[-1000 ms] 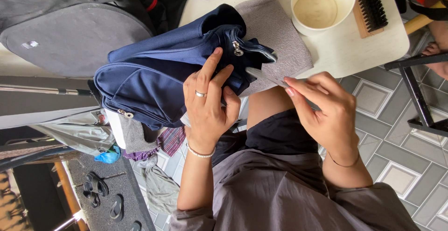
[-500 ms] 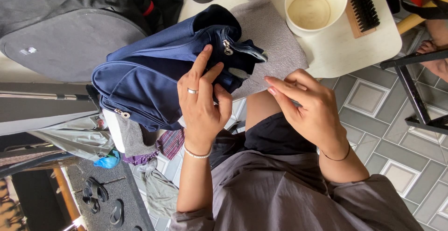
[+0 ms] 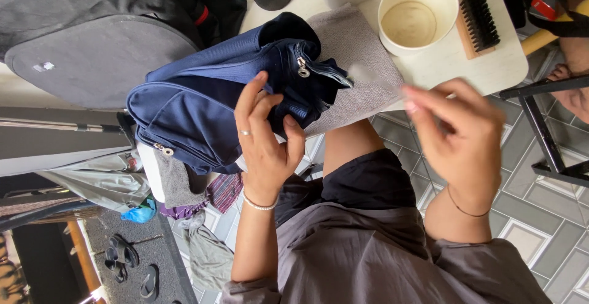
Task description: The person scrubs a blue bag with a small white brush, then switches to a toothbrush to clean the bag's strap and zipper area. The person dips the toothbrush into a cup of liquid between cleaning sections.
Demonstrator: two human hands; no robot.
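A navy blue bag [image 3: 196,107] with metal zip pulls lies partly on a grey towel [image 3: 356,46] at the edge of a white table [image 3: 485,65]. My left hand [image 3: 264,138], with a ring and a bead bracelet, grips the bag's side, fingers spread on the fabric and thumb against its lower edge. My right hand [image 3: 460,138] is blurred, raised just right of the bag over the table's edge. Its fingers pinch a thin pale object [image 3: 368,77] that points toward the bag's zip; I cannot make out what it is.
A white bowl [image 3: 418,11] of beige liquid and a wooden brush with black bristles [image 3: 478,22] stand on the table. A large grey-black case [image 3: 92,52] lies at upper left, a black metal frame [image 3: 552,144] at right. Another person's foot [image 3: 573,92] shows at the right edge.
My right hand has swung out to the right and up, away from the bag. My left hand keeps its hold on the bag, fingers shifted slightly.
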